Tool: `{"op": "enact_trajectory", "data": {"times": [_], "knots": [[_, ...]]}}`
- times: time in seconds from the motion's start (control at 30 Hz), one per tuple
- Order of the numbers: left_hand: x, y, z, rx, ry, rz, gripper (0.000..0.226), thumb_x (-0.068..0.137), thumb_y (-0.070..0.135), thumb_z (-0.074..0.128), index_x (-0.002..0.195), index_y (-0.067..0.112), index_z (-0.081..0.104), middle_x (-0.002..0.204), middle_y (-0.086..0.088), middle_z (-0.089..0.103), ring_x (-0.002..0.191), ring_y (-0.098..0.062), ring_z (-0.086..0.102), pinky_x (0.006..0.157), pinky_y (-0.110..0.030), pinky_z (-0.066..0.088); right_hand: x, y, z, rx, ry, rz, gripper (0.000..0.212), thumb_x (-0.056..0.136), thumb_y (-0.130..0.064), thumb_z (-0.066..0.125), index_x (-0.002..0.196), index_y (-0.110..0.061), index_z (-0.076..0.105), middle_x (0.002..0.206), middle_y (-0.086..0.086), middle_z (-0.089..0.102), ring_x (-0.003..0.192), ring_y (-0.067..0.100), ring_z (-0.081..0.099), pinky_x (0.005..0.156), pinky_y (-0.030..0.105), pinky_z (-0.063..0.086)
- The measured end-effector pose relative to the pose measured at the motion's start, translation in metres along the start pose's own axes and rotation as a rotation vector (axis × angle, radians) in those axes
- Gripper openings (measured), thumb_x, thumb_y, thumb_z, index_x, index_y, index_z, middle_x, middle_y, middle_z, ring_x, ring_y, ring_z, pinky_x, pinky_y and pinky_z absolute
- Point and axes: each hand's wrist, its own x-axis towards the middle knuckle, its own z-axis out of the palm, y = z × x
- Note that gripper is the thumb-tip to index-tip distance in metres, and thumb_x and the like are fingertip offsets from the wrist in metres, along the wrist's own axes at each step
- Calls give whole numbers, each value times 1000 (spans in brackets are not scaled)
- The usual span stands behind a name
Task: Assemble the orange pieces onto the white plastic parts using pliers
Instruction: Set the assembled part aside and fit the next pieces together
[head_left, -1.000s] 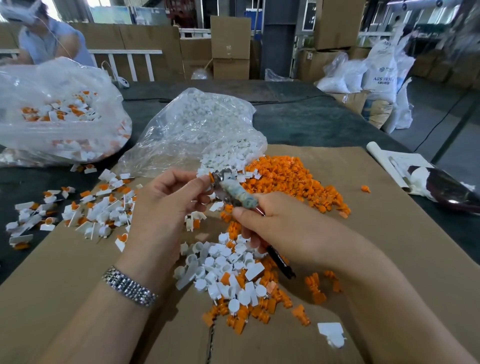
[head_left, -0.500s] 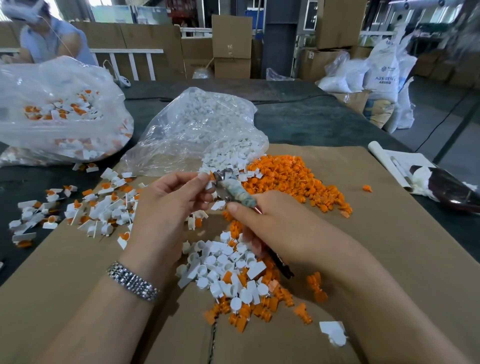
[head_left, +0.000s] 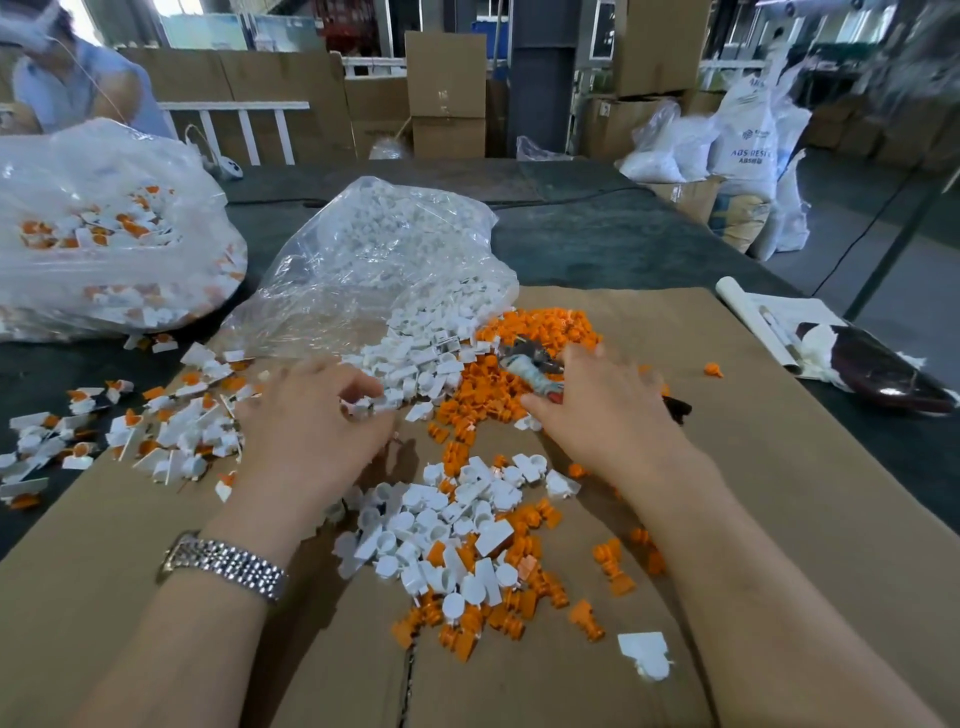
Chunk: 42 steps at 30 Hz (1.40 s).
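Observation:
My left hand (head_left: 306, 426) reaches into the near edge of the loose white plastic parts (head_left: 431, 353), fingers curled around a white part; motion blur hides the exact grip. My right hand (head_left: 608, 410) grips the pliers (head_left: 535, 371), whose wrapped handle and metal jaws point left over the heap of orange pieces (head_left: 540, 327). Its fingers spread over that heap. A mixed pile of white and orange pieces (head_left: 447, 535) lies closer to me between my forearms.
Everything lies on a cardboard sheet (head_left: 779, 493) over a dark table. Assembled white-and-orange pieces (head_left: 171, 431) are scattered at left. A clear bag of white parts (head_left: 374, 249) and a bag of assembled pieces (head_left: 104, 234) sit behind. A dark object on paper (head_left: 878, 369) lies at right.
Both hands have dropped from in front of me and moved apart: the left down to the white parts, the right with the pliers out over the orange heap.

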Motion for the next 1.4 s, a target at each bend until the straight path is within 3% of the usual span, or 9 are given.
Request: {"op": "enact_trajectory", "data": {"times": [0.2, 0.33, 0.5, 0.6, 0.87, 1.03, 1.2, 1.3, 1.4], "knots": [[-7, 15, 25, 155, -96, 357, 42, 99, 36, 60, 141, 40, 56, 141, 18, 55, 131, -15, 42, 104, -40, 19, 7, 0, 11, -45, -27, -1, 65, 93, -64, 54, 133, -14, 50, 138, 17, 50, 129, 37, 45, 104, 53, 35], [-3, 13, 31, 229, -68, 340, 48, 101, 22, 56, 147, 37, 51, 147, 13, 51, 134, -17, 41, 106, -41, 19, 7, -1, 16, -12, -5, -25, 67, 92, -64, 55, 137, -16, 48, 141, 15, 45, 133, 35, 39, 104, 53, 35], [-2, 13, 32, 245, -65, 330, 37, 103, 21, 51, 134, 36, 63, 127, 13, 62, 125, -14, 50, 99, -38, 21, 6, -11, 16, -1, 197, -331, 44, 94, -45, 64, 133, -26, 52, 132, -2, 45, 125, 21, 37, 96, 40, 32], [-3, 13, 29, 190, -94, 349, 26, 100, 26, 58, 122, 36, 69, 106, 17, 56, 115, -13, 55, 97, -38, 26, 4, -19, 19, -59, 183, -481, 25, 98, -36, 61, 123, -30, 61, 126, -9, 52, 123, 18, 35, 93, 40, 24], [-4, 14, 27, 110, -109, 387, 12, 97, 27, 67, 109, 31, 68, 108, 14, 66, 106, -13, 61, 95, -38, 38, 5, -26, 26, -101, 162, -446, 9, 99, -30, 60, 106, -29, 67, 107, -5, 60, 113, 22, 42, 80, 38, 13], [-5, 12, 27, 72, -53, 418, 16, 98, 25, 66, 113, 27, 71, 103, 11, 65, 98, -13, 61, 92, -36, 38, 5, -23, 22, -51, 213, -472, 11, 101, -32, 58, 107, -29, 67, 107, -7, 64, 108, 19, 52, 88, 39, 28], [-4, 16, 15, -360, -38, 191, 20, 96, 21, 70, 111, 32, 76, 88, 18, 71, 77, 3, 64, 65, -7, 44, -2, -20, 5, 694, 177, -344, 8, 94, -23, 72, 100, -19, 69, 92, -6, 71, 81, 6, 67, 79, 26, 56], [-6, 15, 7, -717, -143, -8, 23, 94, 17, 72, 102, 37, 79, 85, 11, 78, 77, -2, 73, 60, -9, 50, -6, -19, -1, 1032, 52, -295, 12, 90, -13, 76, 100, -12, 70, 89, 0, 74, 75, 7, 74, 79, 25, 61], [-4, 18, 0, -1216, -296, -238, 20, 83, 1, 75, 92, 18, 80, 96, -15, 79, 88, -24, 78, 70, -24, 60, -9, -17, -7, 1230, -21, -319, 14, 92, -7, 73, 105, -7, 69, 95, 5, 74, 83, 14, 76, 86, 30, 61]]}}
